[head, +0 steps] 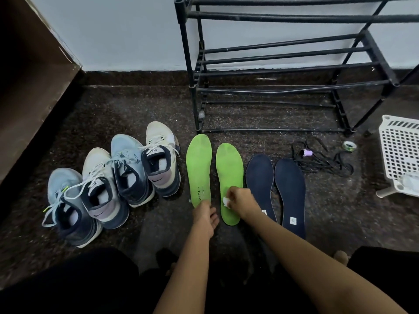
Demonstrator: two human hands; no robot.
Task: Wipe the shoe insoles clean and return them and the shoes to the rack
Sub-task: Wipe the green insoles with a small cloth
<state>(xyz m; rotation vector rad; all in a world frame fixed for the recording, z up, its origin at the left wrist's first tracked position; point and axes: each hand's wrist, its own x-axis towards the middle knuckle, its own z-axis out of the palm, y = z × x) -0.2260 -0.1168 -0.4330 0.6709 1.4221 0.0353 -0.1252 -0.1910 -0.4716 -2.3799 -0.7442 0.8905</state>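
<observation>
Head view. I judge the task early: four shoes (113,184) at 9 o'clock and navy insoles (260,180) at 3 o'clock await, nothing yet on the rack (272,71) at 1 o'clock. The right hand (240,200) pinches a white wipe (226,202) against the right green insole (229,171), centre. The left hand (205,215) touches the left green insole (199,168) at its heel; I cannot tell whether it grips.

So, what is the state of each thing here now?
shoes: four, on floor, off rack.
left green insole: flat, left hand on its heel.
right green insole: flat, right hand presses wipe on it.
navy insoles: flat, untouched.
rack: upright.
</observation>
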